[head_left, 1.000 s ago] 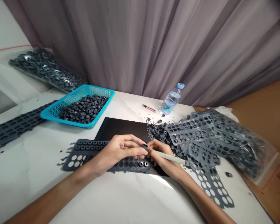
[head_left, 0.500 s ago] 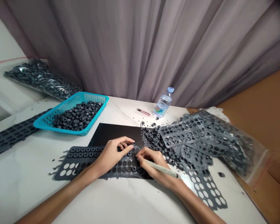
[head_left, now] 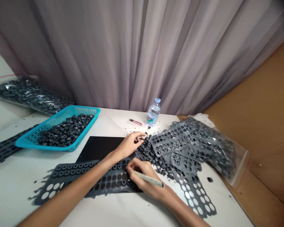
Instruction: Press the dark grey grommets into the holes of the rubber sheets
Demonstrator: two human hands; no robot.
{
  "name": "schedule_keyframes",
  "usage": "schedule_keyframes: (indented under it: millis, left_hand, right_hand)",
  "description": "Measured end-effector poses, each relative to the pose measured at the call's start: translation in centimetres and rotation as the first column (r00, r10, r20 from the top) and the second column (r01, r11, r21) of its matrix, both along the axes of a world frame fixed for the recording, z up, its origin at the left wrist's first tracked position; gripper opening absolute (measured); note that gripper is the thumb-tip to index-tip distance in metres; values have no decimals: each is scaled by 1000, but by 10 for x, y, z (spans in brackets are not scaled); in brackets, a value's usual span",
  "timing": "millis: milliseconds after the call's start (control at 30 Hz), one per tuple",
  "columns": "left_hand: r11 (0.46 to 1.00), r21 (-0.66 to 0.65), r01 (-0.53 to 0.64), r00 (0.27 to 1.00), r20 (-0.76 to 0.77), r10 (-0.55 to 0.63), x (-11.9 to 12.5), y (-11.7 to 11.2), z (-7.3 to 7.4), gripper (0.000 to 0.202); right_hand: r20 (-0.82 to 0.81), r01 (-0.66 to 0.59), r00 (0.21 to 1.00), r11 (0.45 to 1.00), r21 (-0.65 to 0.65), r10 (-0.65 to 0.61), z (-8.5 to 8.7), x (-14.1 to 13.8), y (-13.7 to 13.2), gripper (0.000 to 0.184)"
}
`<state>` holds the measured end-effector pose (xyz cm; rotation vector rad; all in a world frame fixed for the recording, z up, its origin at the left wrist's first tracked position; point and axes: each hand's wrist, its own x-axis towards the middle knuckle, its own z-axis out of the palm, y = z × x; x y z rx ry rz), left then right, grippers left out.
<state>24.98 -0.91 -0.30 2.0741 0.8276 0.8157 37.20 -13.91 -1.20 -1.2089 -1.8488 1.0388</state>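
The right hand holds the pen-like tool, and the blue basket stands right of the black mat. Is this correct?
Not quite: the head view shows the blue basket left of the black mat. The right hand does hold the pen-like tool.

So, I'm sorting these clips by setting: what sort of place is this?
Probably a small indoor workspace: a grey curtain backs a white table bearing a blue basket of small dark parts.
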Motion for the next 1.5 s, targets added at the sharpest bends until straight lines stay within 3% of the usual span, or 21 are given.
schedule_keyframes:
  millis: [100,200,333,433,633,767,1300,1500]
  left_hand:
    - [1000,0,4,1000,-7,-4,-17,-9,8,30]
    - [1000,7,0,998,-65,0,-53,-27,14,22]
    - [999,13,-44,981,-187,45,-98,-53,13,27]
    - [998,-22,-55,972,-228,48,-113,-69,9,29]
    - [998,-71,2,973,-232,-18,-112,-81,2,23]
    - [998,-67,-18,974,-226,2,-114,-81,-3,19]
    - [998,-52,34,970,-239,-46,-115,-82,-1,13]
    - [991,104,89,951,-305,-54,-112,-87,-10,18]
  right_hand:
    - [-1,16,1000,1000,-5,-16,-2,1,1,15]
    - [-14,96,995,995,-17,-97,-5,2,2,17]
    - [-23,205,978,978,-48,-206,-4,-1,4,14]
    - [-34,214,976,976,-27,-215,-2,-4,8,10]
    - [-259,107,952,970,-217,-163,-9,-7,15,12]
    - [-253,41,960,955,-295,-120,-14,-8,15,9]
    - [-181,28,981,975,-220,-68,-12,-11,13,11]
    - [-63,50,996,992,-119,-58,-11,-14,12,14]
